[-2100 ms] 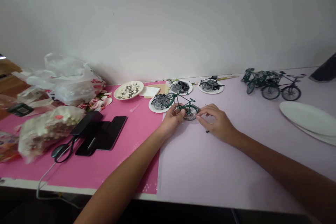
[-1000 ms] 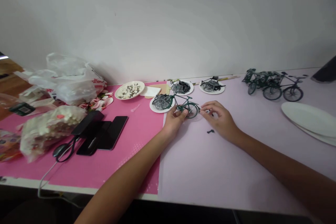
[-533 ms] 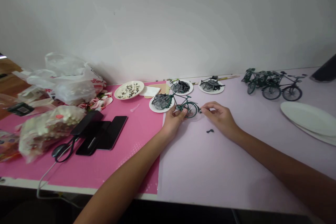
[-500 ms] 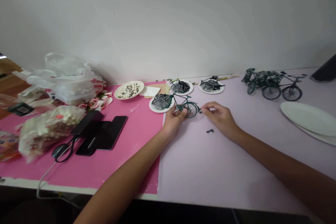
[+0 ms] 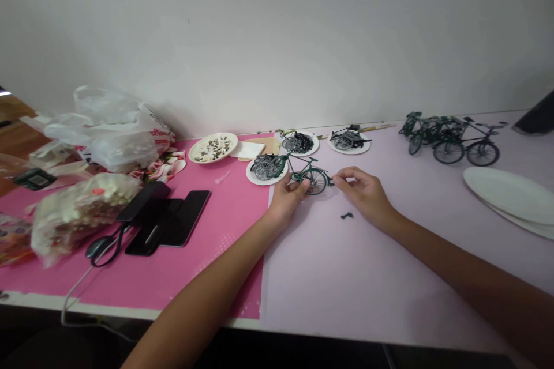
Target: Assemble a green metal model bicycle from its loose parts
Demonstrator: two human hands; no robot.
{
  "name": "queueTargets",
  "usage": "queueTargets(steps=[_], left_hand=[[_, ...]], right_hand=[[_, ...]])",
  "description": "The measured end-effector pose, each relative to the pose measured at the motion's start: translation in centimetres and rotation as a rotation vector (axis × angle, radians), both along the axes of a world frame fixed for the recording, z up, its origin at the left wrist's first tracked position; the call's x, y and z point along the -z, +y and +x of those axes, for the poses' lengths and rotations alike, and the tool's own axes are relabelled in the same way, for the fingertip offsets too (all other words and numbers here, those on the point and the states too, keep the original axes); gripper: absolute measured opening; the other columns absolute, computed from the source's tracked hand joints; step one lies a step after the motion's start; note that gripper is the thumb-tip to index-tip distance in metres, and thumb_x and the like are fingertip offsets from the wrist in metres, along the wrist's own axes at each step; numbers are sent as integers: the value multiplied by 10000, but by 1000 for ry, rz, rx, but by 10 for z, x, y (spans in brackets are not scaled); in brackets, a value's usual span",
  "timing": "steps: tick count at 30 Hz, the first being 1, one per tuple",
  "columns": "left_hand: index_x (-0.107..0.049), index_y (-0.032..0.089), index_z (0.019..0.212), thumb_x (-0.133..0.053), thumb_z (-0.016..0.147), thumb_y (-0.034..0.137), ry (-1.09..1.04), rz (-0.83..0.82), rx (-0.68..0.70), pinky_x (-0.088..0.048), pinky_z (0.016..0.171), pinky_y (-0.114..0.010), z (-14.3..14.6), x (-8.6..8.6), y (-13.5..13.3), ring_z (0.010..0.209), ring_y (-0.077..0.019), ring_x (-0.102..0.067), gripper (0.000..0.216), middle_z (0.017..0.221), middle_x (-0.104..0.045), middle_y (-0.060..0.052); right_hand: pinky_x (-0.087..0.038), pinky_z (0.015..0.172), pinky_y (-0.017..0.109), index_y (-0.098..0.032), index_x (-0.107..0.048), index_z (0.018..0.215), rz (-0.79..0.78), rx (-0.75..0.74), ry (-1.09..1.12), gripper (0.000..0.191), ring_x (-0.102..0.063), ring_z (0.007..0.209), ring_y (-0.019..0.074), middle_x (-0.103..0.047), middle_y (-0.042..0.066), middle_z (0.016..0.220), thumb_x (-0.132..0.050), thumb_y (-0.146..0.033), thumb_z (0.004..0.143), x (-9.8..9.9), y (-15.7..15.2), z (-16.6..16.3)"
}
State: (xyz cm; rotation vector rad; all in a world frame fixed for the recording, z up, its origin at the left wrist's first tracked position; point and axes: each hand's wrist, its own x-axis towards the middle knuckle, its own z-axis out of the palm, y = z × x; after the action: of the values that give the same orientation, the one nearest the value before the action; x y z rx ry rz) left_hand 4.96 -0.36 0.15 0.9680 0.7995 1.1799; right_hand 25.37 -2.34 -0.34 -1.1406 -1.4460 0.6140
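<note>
A small green toy bicycle [image 5: 308, 174] stands upright on the pale purple table top [image 5: 346, 277]. My left hand [image 5: 286, 198] pinches its frame from the near side, fingers closed on it. My right hand [image 5: 362, 191] is at the bicycle's rear wheel, fingertips pinched on a tiny dark part I cannot make out. A little black piece [image 5: 346, 216] lies loose on the table just in front of my right wrist.
White plates of wheels and parts [image 5: 265, 168], [image 5: 298, 142], [image 5: 348, 141] sit behind. Finished bicycles [image 5: 450, 139] stand at the back right by stacked white plates [image 5: 511, 199]. On the pink mat [image 5: 190, 265] lie phones [image 5: 182, 219], scissors [image 5: 103, 247], plastic bags [image 5: 108, 132].
My right hand has slid from the near side of the bicycle's wheel to its right end, uncovering the black piece on the table. The left hand and bicycle have barely shifted.
</note>
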Motion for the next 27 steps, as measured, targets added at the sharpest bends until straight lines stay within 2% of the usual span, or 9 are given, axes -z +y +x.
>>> queueTargets(steps=[6,14,27], left_hand=[[-640,165,1023,-948,655,457,-1,11,6,-456,702,-264,0,3,1,753,-143,-661,562,874,-723,-37],[-651,165,1041,-938,677,452,5,16,10,-495,750,-280,0,5,2,802,-162,-692,546,918,-745,-59],[-651,165,1017,-941,671,456,15,15,15,-457,699,-259,-1,4,1,756,-139,-655,537,863,-719,-37]], right_hand=[[-552,759,356,-225,-707,851,-12,-4,-14,305,-670,884,227,-722,60,952,-733,-527,890,2,0,1],[-566,765,373,-231,-705,856,4,-27,-14,316,-670,920,243,-723,73,984,-726,-544,889,4,1,2],[-557,777,369,-231,-706,863,-3,-24,-23,300,-670,938,243,-723,70,991,-723,-529,896,2,0,1]])
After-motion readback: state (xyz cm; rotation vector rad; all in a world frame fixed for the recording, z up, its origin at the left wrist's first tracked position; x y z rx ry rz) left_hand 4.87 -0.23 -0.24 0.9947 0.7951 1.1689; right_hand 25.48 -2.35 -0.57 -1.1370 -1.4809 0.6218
